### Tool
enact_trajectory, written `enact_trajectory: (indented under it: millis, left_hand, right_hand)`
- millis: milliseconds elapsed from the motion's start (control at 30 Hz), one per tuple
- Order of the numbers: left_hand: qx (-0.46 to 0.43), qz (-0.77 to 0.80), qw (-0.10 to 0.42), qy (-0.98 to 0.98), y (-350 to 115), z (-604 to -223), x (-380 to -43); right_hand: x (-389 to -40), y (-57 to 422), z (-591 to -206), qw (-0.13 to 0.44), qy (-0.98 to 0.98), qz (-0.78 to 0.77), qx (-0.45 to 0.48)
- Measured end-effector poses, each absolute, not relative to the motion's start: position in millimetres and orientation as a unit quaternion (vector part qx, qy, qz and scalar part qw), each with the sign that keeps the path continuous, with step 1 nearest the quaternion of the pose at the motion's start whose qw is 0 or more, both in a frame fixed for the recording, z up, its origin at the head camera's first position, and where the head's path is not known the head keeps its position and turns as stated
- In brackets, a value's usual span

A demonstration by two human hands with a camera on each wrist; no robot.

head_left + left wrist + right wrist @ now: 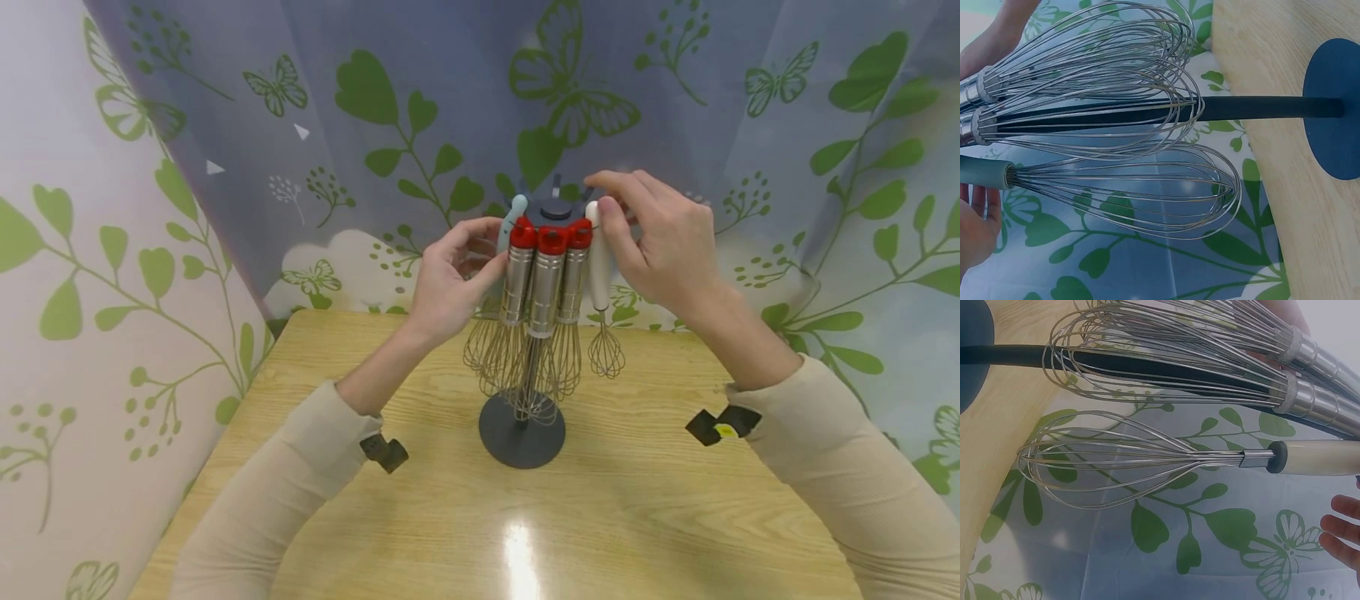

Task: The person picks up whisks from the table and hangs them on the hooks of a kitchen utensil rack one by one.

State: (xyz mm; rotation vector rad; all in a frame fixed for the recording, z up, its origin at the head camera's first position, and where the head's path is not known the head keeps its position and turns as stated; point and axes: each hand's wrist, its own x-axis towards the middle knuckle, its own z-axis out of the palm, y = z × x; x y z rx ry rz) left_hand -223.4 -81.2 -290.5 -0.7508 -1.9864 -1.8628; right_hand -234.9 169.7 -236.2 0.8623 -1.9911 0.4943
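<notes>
Several whisks hang from a dark upright stand (556,212) with a round base (522,450). Three have steel handles with red tops, such as the front red-topped whisk (546,292). On the left side, my left hand (453,275) holds a light blue-handled whisk (982,171) between thumb and fingers. My right hand (663,237) is at the top of a white-handled whisk (598,262), its thumb against the handle and its index finger stretched out above. In the right wrist view the other right fingers (1341,531) lie apart from that handle.
The stand is on a light wooden table (420,500) with a shiny light reflection near the front. Behind it hangs a blue-grey cloth (457,83) printed with green leaves and butterflies. A pale patterned cloth (112,275) covers the left side.
</notes>
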Motion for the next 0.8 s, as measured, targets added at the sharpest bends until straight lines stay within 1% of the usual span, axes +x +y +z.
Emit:
enact_trajectory:
  millis: [233,800]
  left_hand:
    - [-0.266,-0.654,0.153,-0.692,-81.3,-291.8,-221.5]
    - [-0.273,-0.665,0.166,-0.675,-81.4,-297.1,-221.4]
  right_hand:
    - [-234.9,169.5,-236.7,0.444,-0.802,0.201,0.345]
    - [-234.5,168.3,-238.6,0.452,-0.792,0.212,0.351]
